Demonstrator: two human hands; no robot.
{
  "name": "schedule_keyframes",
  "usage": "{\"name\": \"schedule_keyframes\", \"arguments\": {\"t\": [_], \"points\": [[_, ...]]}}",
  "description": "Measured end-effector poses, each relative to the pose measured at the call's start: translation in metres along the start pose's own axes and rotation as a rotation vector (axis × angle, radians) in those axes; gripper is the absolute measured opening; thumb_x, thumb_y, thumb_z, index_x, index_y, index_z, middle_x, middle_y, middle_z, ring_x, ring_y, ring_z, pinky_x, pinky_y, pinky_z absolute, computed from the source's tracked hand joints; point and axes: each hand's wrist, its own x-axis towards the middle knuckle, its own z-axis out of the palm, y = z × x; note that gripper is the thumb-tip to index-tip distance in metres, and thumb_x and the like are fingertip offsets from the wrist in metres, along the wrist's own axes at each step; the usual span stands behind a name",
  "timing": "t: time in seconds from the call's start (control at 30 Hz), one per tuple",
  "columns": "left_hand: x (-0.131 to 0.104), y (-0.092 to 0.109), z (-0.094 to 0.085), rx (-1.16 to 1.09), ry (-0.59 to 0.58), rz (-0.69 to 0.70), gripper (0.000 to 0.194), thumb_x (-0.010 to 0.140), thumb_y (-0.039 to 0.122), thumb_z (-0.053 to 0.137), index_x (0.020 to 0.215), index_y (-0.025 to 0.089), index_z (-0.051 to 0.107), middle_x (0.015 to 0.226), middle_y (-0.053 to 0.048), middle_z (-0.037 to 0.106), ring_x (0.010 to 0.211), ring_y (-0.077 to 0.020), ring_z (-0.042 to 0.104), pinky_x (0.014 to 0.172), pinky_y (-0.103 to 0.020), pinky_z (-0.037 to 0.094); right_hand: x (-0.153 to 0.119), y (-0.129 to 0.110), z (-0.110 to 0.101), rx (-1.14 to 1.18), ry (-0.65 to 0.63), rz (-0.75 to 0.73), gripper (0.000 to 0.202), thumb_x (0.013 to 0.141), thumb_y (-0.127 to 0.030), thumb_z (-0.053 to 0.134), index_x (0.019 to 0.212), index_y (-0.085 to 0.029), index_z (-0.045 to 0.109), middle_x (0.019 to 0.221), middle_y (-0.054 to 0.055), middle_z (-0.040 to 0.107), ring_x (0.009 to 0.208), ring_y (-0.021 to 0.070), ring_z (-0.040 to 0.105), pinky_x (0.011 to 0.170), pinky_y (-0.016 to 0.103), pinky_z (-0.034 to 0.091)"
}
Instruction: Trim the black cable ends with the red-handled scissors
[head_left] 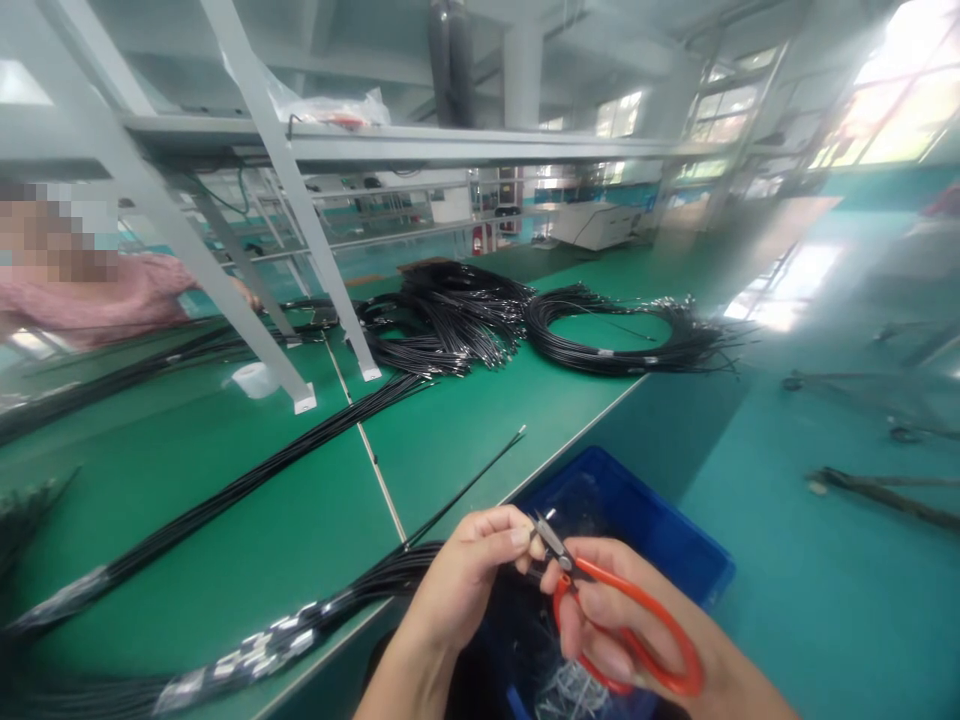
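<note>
My left hand [472,565] is closed in a pinch on what looks like the end of a black cable, mostly hidden by the fingers. In my right hand [600,600] is a pair of scissors with red handles [675,640]; the short metal blades [553,543] point at my left fingertips. A bundle of black cables [390,572] runs along the table edge and passes behind my left hand. Plastic wrap and white tags [277,645] cover part of that bundle. Below both hands stands a blue bin [660,535] with clear plastic scraps inside.
On the green table [465,430] lie another long cable bundle [262,475] and coiled black cables [592,360]. White shelf posts [307,200] rise from the tabletop, near a white roll [255,380]. A person in a pink top [135,295] is across the table, at left.
</note>
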Motion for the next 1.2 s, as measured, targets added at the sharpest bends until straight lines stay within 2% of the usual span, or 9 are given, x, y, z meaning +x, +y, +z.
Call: {"name": "schedule_keyframes", "arguments": {"t": [0.13, 0.23, 0.37, 0.57, 0.73, 0.87, 1.07, 1.2], "points": [[0.001, -0.002, 0.000, 0.013, 0.002, 0.029, 0.016, 0.075, 0.022, 0.060, 0.063, 0.012, 0.064, 0.061, -0.002, 0.056, 0.058, -0.0124, 0.044, 0.061, -0.023, 0.033, -0.001, -0.003, 0.002, -0.043, 0.031, 0.020, 0.027, 0.074, -0.033, 0.066, 0.090, -0.013, 0.057, 0.059, 0.005, 0.068, 0.031, 0.0019, 0.037, 0.033, 0.014, 0.028], [0.001, -0.003, -0.001, 0.039, -0.003, 0.043, 0.015, 0.076, 0.019, 0.058, 0.064, 0.012, 0.063, 0.061, -0.002, 0.056, 0.061, -0.0131, 0.045, 0.062, -0.024, 0.033, -0.002, -0.008, 0.003, -0.171, 0.077, 0.117, 0.026, 0.071, -0.033, 0.068, 0.085, -0.015, 0.056, 0.051, 0.001, 0.064, 0.026, 0.0018, 0.036, 0.027, 0.012, 0.025], [0.000, -0.004, -0.003, 0.055, 0.009, 0.043, 0.015, 0.077, 0.020, 0.058, 0.064, 0.013, 0.062, 0.060, -0.001, 0.054, 0.060, -0.0128, 0.044, 0.063, -0.024, 0.033, -0.005, -0.013, -0.001, -0.346, 0.083, 0.212, 0.026, 0.068, -0.032, 0.069, 0.083, -0.017, 0.054, 0.054, 0.000, 0.065, 0.028, 0.0028, 0.039, 0.028, 0.012, 0.028], [-0.003, -0.002, -0.001, 0.170, 0.063, 0.099, 0.012, 0.075, 0.023, 0.066, 0.068, 0.014, 0.062, 0.066, -0.001, 0.059, 0.065, -0.0124, 0.047, 0.065, -0.023, 0.035, -0.020, -0.011, -0.008, -0.344, 0.038, 0.067, 0.045, 0.061, -0.045, 0.074, 0.089, -0.016, 0.055, 0.059, 0.002, 0.064, 0.039, 0.0034, 0.039, 0.037, 0.014, 0.028], [-0.006, 0.000, 0.012, 0.447, 0.198, 0.232, 0.007, 0.073, 0.020, 0.068, 0.068, 0.016, 0.064, 0.065, 0.002, 0.052, 0.062, -0.0119, 0.046, 0.060, -0.022, 0.035, -0.026, -0.007, -0.012, -0.308, 0.052, 0.088, 0.049, 0.062, -0.048, 0.074, 0.091, -0.015, 0.052, 0.058, 0.000, 0.060, 0.038, 0.0024, 0.036, 0.035, 0.014, 0.027], [-0.008, 0.002, 0.019, 0.651, 0.260, 0.296, 0.005, 0.073, 0.015, 0.066, 0.068, 0.017, 0.064, 0.065, 0.001, 0.054, 0.067, -0.0138, 0.050, 0.062, -0.023, 0.037, -0.025, -0.002, -0.017, -0.253, 0.024, 0.089, 0.051, 0.062, -0.050, 0.073, 0.091, -0.015, 0.050, 0.059, 0.000, 0.062, 0.037, 0.0025, 0.037, 0.036, 0.015, 0.026], [-0.009, 0.000, 0.021, 0.736, 0.301, 0.322, 0.010, 0.073, 0.012, 0.062, 0.066, 0.018, 0.061, 0.066, 0.002, 0.055, 0.068, -0.0146, 0.052, 0.064, -0.024, 0.039, -0.024, -0.007, -0.007, -0.338, 0.144, 0.035, 0.050, 0.060, -0.048, 0.076, 0.091, -0.016, 0.052, 0.060, 0.000, 0.061, 0.038, 0.0024, 0.035, 0.035, 0.015, 0.024], [-0.007, -0.001, 0.020, 0.677, 0.305, 0.305, 0.009, 0.073, 0.012, 0.062, 0.065, 0.017, 0.060, 0.064, 0.002, 0.054, 0.065, -0.0138, 0.051, 0.062, -0.024, 0.039, -0.023, -0.009, -0.001, -0.239, 0.072, 0.057, 0.046, 0.064, -0.048, 0.073, 0.090, -0.016, 0.053, 0.056, 0.000, 0.061, 0.036, 0.0023, 0.035, 0.036, 0.016, 0.024]]}}
